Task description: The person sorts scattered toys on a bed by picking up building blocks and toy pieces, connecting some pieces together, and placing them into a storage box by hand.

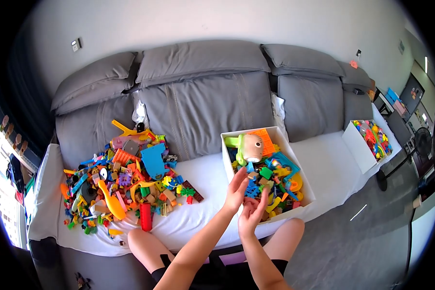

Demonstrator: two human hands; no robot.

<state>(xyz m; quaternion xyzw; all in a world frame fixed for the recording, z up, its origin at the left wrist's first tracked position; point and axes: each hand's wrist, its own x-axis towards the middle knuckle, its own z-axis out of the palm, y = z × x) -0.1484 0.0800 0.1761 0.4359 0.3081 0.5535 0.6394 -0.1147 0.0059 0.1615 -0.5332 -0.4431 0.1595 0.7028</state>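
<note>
My left hand [236, 192] is over the front left edge of a white box [307, 195] full of mixed toys. Its fingers stretch up and away from me, and I see nothing in it. Beside it, a little lower and to the right, my right hand [251, 215] is over the box's front edge with its palm partly turned up and fingers extended. Nothing shows in it either. Inside the box lie a tan and lime-green toy [252, 148], an orange plate [261, 137], a blue frame-like piece [289, 166], a green block [266, 172] and several small pieces.
On the left of the white-covered sofa seat [198, 169] spreads a big toy pile, with a blue piece [153, 161], a yellow-orange bowling pin [112, 201] and a red block [145, 217]. Another toy-filled white box [360, 150] is at the right, near a black fan [423, 140].
</note>
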